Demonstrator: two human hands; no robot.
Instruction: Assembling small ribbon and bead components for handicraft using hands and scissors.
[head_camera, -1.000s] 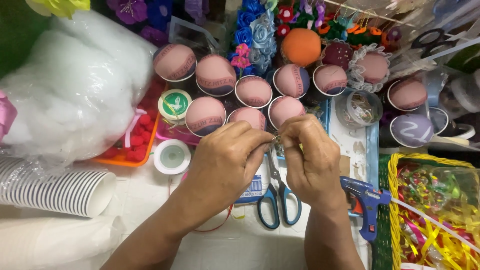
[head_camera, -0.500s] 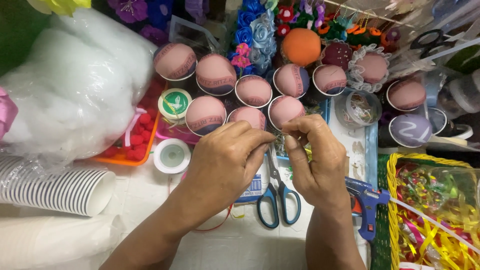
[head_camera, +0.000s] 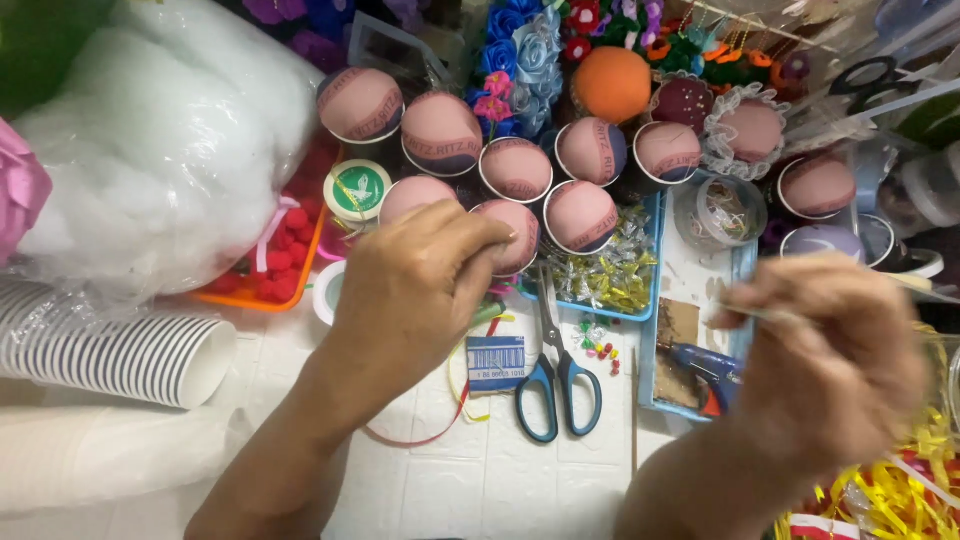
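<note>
We see a white table (head_camera: 470, 480) with a bumpy brick pattern, crowded with craft things. Our left hand (head_camera: 420, 290) is curled up, with the fingertips pinched together near a paper cup (head_camera: 510, 235) with a smooth pink dome on top. We cannot tell what the fingers pinch, because it is too small to see. Our right hand (head_camera: 830, 360) is off to the right and looks blurry. Its thumb and fingers squeeze a thin pale stick (head_camera: 765, 315) that pokes out to the left.

Between our hands lie scissors (head_camera: 555, 375) with blue loop handles, closed, flat on the table. Just left of them is a small white and blue card (head_camera: 495, 362), and a thin red ribbon (head_camera: 430, 435) curls beneath it. A blue glue gun (head_camera: 710, 368) lies under the right hand, on a blue tray (head_camera: 745, 262).

More pink-topped cups (head_camera: 440, 130) stand in a bunch behind the hands. A round orange ball (head_camera: 610, 85) sits behind them, near shiny blue fabric roses (head_camera: 525, 45). On the left is a big soft bag of white fluff (head_camera: 160, 150), and a stack of striped paper cups (head_camera: 110, 350) lies on its side. Yellow ribbon (head_camera: 900, 490) piles up at the bottom right.
</note>
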